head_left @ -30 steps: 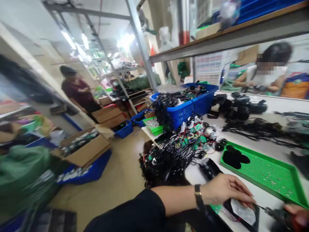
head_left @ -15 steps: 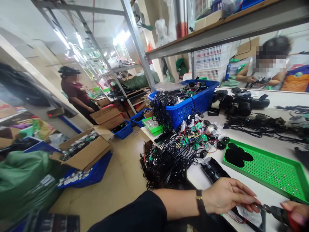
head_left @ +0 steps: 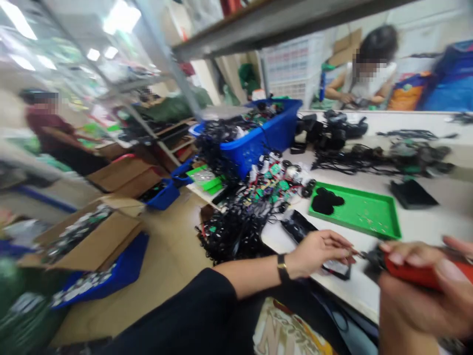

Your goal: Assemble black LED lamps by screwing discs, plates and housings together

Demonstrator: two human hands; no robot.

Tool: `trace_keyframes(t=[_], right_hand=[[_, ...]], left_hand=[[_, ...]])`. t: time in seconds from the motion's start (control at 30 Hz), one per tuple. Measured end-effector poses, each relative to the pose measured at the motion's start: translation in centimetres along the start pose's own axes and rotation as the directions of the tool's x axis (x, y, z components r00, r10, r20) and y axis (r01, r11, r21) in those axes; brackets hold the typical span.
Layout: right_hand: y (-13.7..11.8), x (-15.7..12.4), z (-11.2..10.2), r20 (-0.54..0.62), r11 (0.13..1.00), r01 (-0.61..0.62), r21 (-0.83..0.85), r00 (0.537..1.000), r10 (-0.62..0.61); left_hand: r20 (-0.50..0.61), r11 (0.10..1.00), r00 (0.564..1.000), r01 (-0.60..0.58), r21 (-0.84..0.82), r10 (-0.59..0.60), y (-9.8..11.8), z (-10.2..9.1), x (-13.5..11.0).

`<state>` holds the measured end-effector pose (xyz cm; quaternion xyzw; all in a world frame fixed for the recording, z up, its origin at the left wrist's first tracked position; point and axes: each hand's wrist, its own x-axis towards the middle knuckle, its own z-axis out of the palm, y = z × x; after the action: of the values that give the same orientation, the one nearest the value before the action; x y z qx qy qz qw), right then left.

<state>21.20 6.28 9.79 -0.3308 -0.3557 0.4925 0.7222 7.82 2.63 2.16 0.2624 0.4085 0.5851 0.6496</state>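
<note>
**Red tool gripped near the bench edge**

My right hand (head_left: 417, 296) is closed on a red-handled tool (head_left: 410, 273). My left hand (head_left: 320, 254) sits just above a black case (head_left: 334, 268), its grip unclear. The bench edge (head_left: 343, 288) runs just below. Beyond, a green tray (head_left: 365, 217) lies open, and a blue basket (head_left: 254, 148) brims with black cables (head_left: 218, 148).

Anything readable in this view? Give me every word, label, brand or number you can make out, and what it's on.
No word, brand or number can be read with certainty.
Patterned bag at the bottom edge: its print is too blurred to read.
Red-handled tool in the right hand: no readable marking shows.
Wristwatch on the left wrist: its dial is too small to read.
</note>
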Motion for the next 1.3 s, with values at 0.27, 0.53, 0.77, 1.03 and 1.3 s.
trace_keyframes(t=[0.27,0.53,0.77,1.03,1.3], right_hand=[[-2.6,1.5,-0.9,0.027,0.943,0.251,0.218,0.964,-0.263],[-2.4,-0.3,-2.3,0.156,0.977,0.17,0.13,0.97,-0.189],[-1.6,-0.4,-3.2,0.212,0.99,0.141,-0.016,0.968,-0.134],[0.5,0.9,-2.9,0.187,0.919,0.023,-0.392,0.981,0.055],[1.0,1.4,-1.2,0.29,0.861,-0.057,-0.506,0.929,0.232]], left_hand=[[0.262,0.116,0.965,-0.257,0.959,-0.03,10.9,-0.4,6.7],[0.12,-0.284,0.963,-0.188,0.94,-0.241,12.8,-1.1,18.3],[0.168,-0.293,0.951,-0.243,0.925,-0.26,12.9,-1.4,20.0],[0.308,0.038,0.929,-0.307,0.951,-0.204,14.9,1.9,12.1],[0.396,0.528,0.91,-0.278,0.803,-0.124,13.4,2.2,2.3]])
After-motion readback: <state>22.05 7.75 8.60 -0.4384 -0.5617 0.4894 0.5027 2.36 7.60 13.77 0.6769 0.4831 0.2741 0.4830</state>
